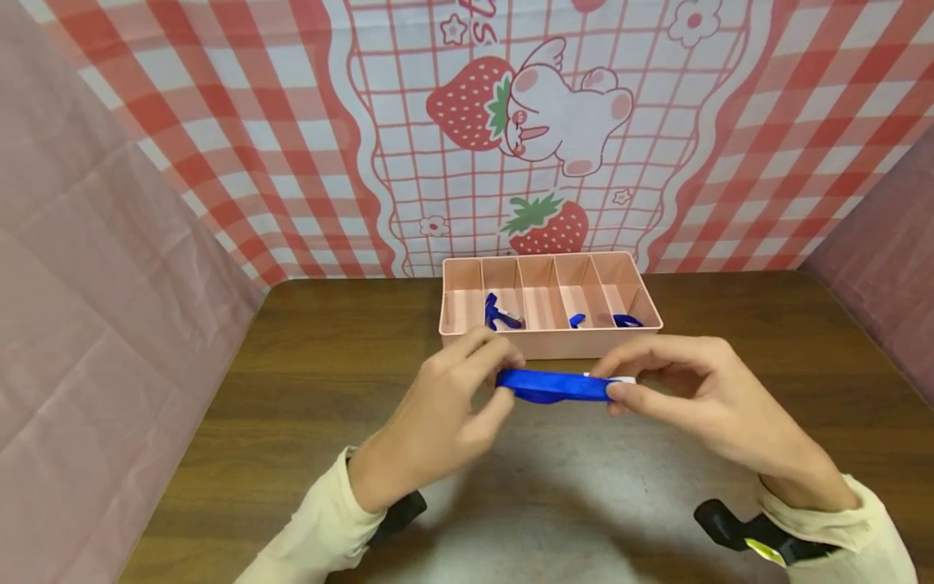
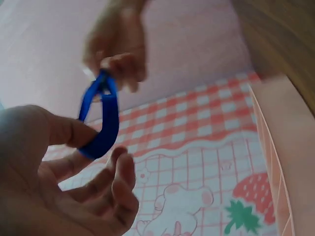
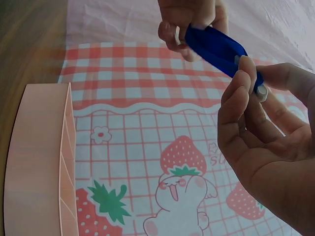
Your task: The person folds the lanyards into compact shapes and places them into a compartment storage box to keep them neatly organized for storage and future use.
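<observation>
A blue fabric band (image 1: 556, 385) is held stretched lengthwise between both hands above the table. My left hand (image 1: 452, 401) pinches its left end between thumb and fingers. At the other end, my right hand (image 1: 711, 401) pinches it near a small white piece. From the left wrist view the blue band (image 2: 109, 125) appears as a loop with a gap inside. In the right wrist view, the band (image 3: 216, 49) looks wide and slightly bowed, and the white piece (image 3: 262, 92) pokes out by the right fingers. Its exact kind cannot be told.
Behind the hands stands a pink divided box (image 1: 503, 342). It holds a folded blue strap (image 1: 492, 312) second from left, a small blue piece (image 1: 577, 321) second from right, and a blue loop (image 1: 626, 321) at far right. A strawberry-patterned cloth (image 1: 409, 122) hangs behind.
</observation>
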{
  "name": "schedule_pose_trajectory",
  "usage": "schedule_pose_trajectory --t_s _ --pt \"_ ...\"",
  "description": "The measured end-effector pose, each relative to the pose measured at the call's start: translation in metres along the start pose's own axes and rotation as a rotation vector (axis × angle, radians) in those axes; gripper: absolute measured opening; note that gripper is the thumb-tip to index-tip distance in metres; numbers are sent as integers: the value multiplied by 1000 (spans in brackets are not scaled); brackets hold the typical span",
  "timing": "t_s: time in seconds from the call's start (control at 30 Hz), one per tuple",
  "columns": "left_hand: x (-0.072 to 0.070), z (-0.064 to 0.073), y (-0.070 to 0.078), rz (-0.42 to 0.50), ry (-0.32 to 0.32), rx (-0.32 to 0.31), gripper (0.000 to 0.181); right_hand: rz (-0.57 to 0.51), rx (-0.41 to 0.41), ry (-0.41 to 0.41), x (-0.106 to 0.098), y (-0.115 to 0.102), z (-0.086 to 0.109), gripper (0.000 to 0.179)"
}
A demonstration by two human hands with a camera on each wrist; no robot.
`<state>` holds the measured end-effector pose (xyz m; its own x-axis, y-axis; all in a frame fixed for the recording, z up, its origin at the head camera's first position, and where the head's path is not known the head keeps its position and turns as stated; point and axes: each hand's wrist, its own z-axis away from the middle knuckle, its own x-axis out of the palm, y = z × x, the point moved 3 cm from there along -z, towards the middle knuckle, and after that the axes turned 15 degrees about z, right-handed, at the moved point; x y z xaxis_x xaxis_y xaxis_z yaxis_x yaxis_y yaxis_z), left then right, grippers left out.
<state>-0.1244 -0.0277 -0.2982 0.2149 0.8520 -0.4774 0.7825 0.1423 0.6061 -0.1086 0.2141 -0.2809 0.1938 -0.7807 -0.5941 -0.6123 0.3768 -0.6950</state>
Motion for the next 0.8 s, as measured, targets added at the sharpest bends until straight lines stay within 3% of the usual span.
schedule_pose_trajectory --t_s 0.1,0.17,0.4,0.6,0.8 --pt "-5 -2 0 155 -46 -20 14 -19 -5 7 -1 1 0 34" --pt "-7 -2 0 212 -80 -31 15 1 16 -9 -1 1 1 35" --pt "-13 -2 1 225 -182 -16 17 38 28 -36 0 2 2 33" --pt "-15 -2 2 205 -158 -31 24 33 -5 -40 3 2 0 33" --pt "-13 -1 2 308 -143 -40 26 1 -62 -26 6 1 -1 33"
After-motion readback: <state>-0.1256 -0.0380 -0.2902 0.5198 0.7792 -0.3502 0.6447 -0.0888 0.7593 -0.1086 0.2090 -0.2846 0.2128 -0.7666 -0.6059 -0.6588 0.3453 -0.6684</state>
